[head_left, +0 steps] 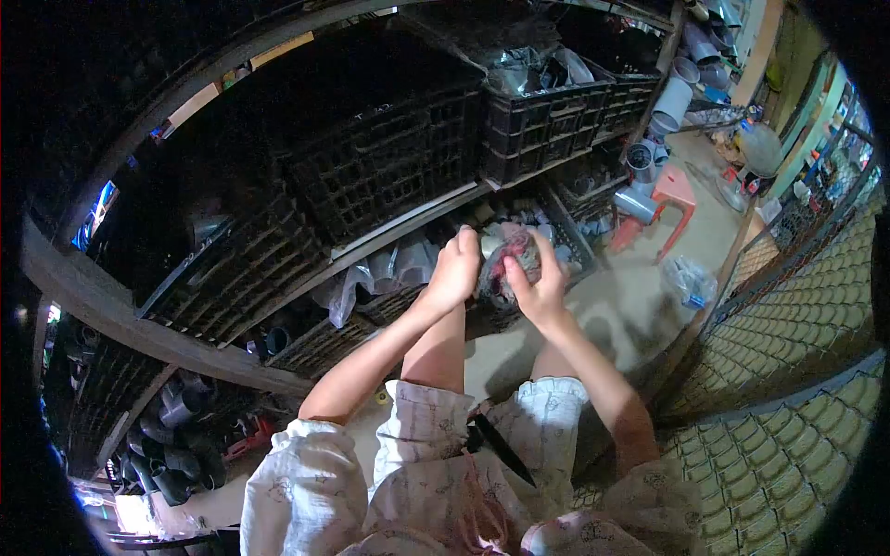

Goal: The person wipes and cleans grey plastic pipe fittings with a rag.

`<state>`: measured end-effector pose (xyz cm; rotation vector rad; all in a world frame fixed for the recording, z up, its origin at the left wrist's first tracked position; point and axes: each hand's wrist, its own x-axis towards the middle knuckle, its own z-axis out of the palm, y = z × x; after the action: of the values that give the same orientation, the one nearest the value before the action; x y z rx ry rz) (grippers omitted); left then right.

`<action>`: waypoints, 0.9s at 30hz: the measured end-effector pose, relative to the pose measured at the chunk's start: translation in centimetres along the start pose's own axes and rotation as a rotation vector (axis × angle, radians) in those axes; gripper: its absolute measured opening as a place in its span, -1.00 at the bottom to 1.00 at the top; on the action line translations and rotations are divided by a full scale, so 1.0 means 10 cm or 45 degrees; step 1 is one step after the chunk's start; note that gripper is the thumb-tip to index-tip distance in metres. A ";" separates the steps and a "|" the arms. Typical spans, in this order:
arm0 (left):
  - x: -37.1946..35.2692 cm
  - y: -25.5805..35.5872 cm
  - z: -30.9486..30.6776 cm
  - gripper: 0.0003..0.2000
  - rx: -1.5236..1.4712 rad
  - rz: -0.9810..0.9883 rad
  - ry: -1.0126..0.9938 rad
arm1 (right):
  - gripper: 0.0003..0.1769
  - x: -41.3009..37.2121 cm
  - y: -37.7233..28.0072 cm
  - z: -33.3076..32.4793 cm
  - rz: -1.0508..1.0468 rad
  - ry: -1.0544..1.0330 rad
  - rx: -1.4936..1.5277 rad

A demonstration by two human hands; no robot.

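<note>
Black crates [389, 162] line shelving beside a pale floor [612, 287]. The right grip [540, 287] curls around a grey-and-red rag [508, 264] before them; whether the bent left grip [454, 269] holds anything is unclear. Loose folds could snag on crate edges.

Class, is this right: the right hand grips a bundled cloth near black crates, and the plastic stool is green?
The plastic stool is pinkish red, not green, as the head view shows; the right hand does grip a bundled cloth near black crates.
</note>
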<state>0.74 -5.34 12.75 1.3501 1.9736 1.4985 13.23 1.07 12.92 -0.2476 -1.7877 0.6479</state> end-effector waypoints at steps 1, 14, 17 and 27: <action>0.02 0.00 -0.03 -0.59 -0.261 -0.308 -0.248 | -0.55 0.02 0.05 -0.04 -0.174 -0.030 -0.160; 0.52 0.44 -0.48 -0.58 -0.647 -0.387 -0.128 | -0.46 0.67 0.59 -0.39 0.038 0.038 -0.043; 0.47 0.40 -0.43 -0.63 -0.234 0.007 0.061 | -0.55 0.59 0.71 -0.29 0.661 0.333 0.633; 0.13 0.83 -0.44 -0.72 0.327 0.586 0.215 | -0.56 0.69 -0.27 -0.20 0.578 -0.813 0.800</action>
<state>0.96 -6.81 22.09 1.9516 2.1138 1.6339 13.29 2.76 20.41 -0.0034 -2.0190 1.7212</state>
